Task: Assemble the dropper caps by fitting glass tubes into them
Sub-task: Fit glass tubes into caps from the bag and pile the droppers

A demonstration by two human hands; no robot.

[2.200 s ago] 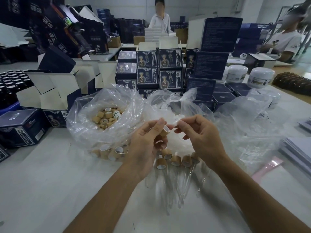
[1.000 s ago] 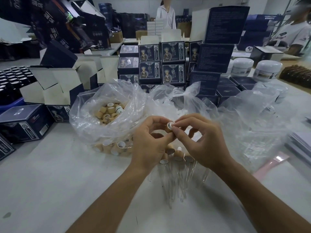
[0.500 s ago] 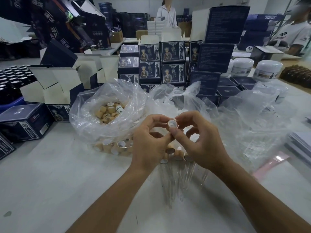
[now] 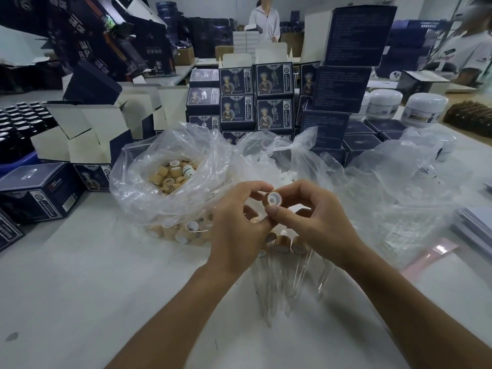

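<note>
A tan dropper cap [image 4: 273, 199] with a white inner lining is held above the table, its open end facing me. My right hand [image 4: 316, 222] pinches it between thumb and forefinger. My left hand [image 4: 237, 227] has curled fingers, and its forefinger tip is on the cap's upper left edge. Below my hands several assembled droppers [image 4: 282, 241] lie in a row, their glass tubes [image 4: 269, 291] pointing toward me. An open plastic bag of loose tan caps [image 4: 170, 177] sits to the left. A second bag holding white parts [image 4: 287, 174] lies behind my hands.
Crumpled clear plastic [image 4: 399, 195] spreads to the right. Stacked dark printed boxes [image 4: 255, 102] stand behind the bags, open cartons [image 4: 87, 134] and dark bottles [image 4: 16, 123] at the left, white jars [image 4: 423, 107] at the back right. Two people work at the far tables.
Both hands have lifted the cap slightly and turned it, so its white open end faces me more fully. The right thumb has moved under the cap.
</note>
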